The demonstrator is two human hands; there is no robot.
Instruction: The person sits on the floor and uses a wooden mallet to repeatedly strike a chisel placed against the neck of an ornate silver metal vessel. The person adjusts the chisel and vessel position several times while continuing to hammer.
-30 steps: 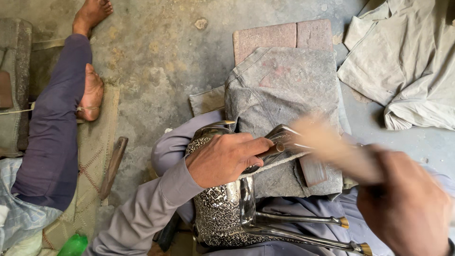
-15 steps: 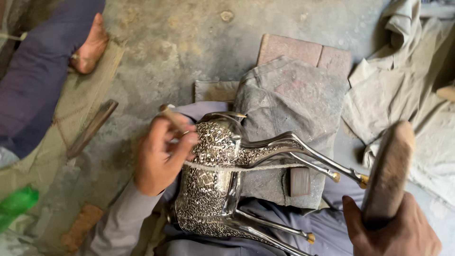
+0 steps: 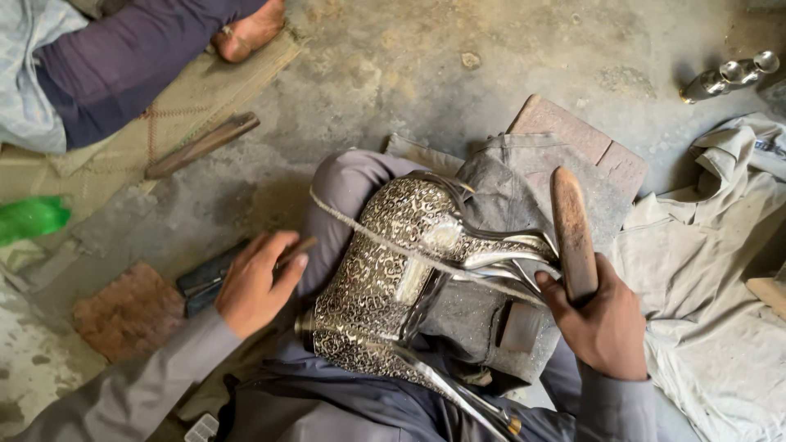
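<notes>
Two things here look like packages. A green plastic bag lies crumpled on the mat at the far left edge. A small clear plastic box with little sections sits at the very bottom, near the left sleeve. No labels, signs or screens show anywhere.

Soft, even daylight, with a sharp picture.

The patterned silver metal animal figure shows small bright glare on its smooth legs; shadows on the grey concrete floor are weak; the green plastic object at the edge looks slightly blurred.
</notes>
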